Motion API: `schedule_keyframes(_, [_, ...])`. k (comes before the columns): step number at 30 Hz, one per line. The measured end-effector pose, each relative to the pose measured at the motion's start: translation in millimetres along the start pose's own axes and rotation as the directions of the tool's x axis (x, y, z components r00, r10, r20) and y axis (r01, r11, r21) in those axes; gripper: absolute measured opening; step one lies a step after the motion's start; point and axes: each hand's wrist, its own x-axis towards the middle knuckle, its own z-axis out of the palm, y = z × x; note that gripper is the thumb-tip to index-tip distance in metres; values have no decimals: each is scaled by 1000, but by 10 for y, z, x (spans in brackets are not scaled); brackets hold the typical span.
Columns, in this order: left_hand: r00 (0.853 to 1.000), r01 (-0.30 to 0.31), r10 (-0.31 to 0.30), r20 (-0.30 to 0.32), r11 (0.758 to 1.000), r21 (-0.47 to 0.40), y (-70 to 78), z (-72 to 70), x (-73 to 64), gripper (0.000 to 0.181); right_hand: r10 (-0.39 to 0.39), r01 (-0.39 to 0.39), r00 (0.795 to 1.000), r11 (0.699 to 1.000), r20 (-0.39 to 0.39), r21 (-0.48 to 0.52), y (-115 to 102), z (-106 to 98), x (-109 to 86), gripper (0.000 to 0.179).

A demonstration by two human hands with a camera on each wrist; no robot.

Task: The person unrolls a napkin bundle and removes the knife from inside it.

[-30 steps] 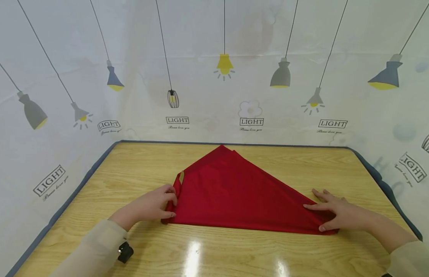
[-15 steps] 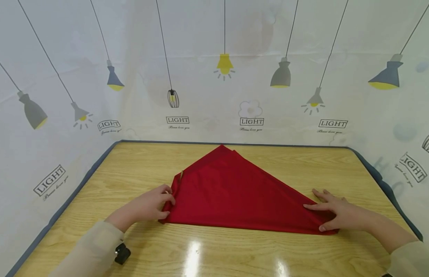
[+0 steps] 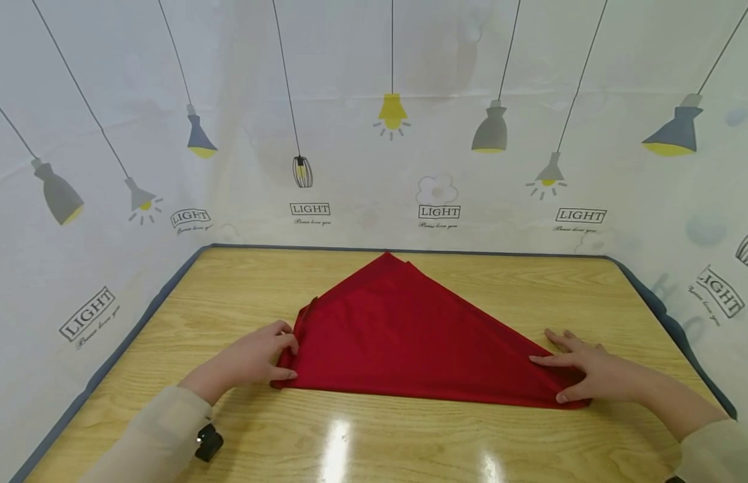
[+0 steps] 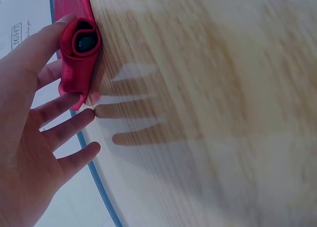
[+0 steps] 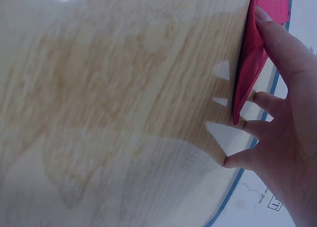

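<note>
A red cloth (image 3: 404,335) lies spread on the table, its far edges rising to a point and its near edge almost straight. Its left end is a roll (image 3: 296,335), and the left wrist view shows layers wound about a dark round core (image 4: 85,43). My left hand (image 3: 253,352) holds this roll near its front end, thumb on the near side and fingers bent over it. At the cloth's right corner my right hand (image 3: 597,372) rests with fingers spread, thumb on the near edge. In the right wrist view, the cloth's tip (image 5: 242,96) lies flat under that hand.
The wooden table (image 3: 440,443) has a blue border along its back and sides. Behind it hangs a white backdrop (image 3: 361,174) printed with lamps. A black device (image 3: 209,441) sits on the left wrist.
My left hand has moved a little to the left with the roll, and more flat cloth shows beside it. The tan strip at the roll's far end has turned out of sight. The right hand stays put.
</note>
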Motion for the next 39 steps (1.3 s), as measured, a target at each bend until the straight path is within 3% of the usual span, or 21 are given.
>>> schedule_keyframes(15, [1000,-30,29,4,999,32,-72,3,-51,28,-6,6,1000,1000,-1,-12,25,3,10,62])
schedule_keyframes(28, [996,89,-89,17,996,-7,-144,7,-94,30,-19,19,1000,1000,-1,-20,31,0,14,61])
schedule_keyframes(39, [997,75,-75,21,997,-1,-162,-25,-129,30,-22,22,1000,1000,1,-8,32,0,17,61])
